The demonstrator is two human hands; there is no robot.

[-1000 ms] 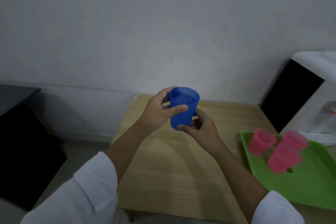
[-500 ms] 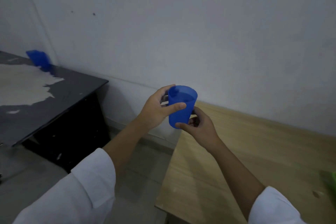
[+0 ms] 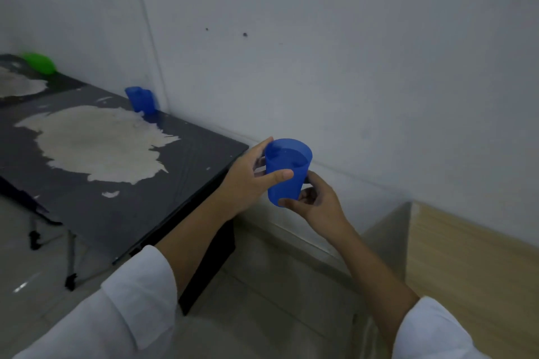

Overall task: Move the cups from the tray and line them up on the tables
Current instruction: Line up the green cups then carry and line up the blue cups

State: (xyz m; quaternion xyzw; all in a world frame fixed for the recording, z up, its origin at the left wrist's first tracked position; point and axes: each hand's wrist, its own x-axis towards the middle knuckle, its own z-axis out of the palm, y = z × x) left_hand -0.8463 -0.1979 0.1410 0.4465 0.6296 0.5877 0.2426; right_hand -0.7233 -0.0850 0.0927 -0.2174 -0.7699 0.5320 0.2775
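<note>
A blue plastic cup [image 3: 287, 167] is held upright in the air between both hands, over the gap between two tables. My left hand [image 3: 248, 181] grips its side, thumb across the front. My right hand [image 3: 316, 202] holds its base from below with curled fingers. A black table [image 3: 96, 207] with a worn pale patch lies to the left. On its far edge by the wall stands another blue cup [image 3: 141, 100], and further left a green cup [image 3: 40, 63]. The tray is out of view.
The corner of a light wooden table [image 3: 466, 265] shows at the right. Grey tiled floor [image 3: 262, 315] lies between the tables. A white wall runs behind both. The black table has folding metal legs [image 3: 70, 259] at its near side.
The view has swung left, away from the wooden table and the green tray with pink cups. The black table now fills the left. Both hands keep hold of the blue cup.
</note>
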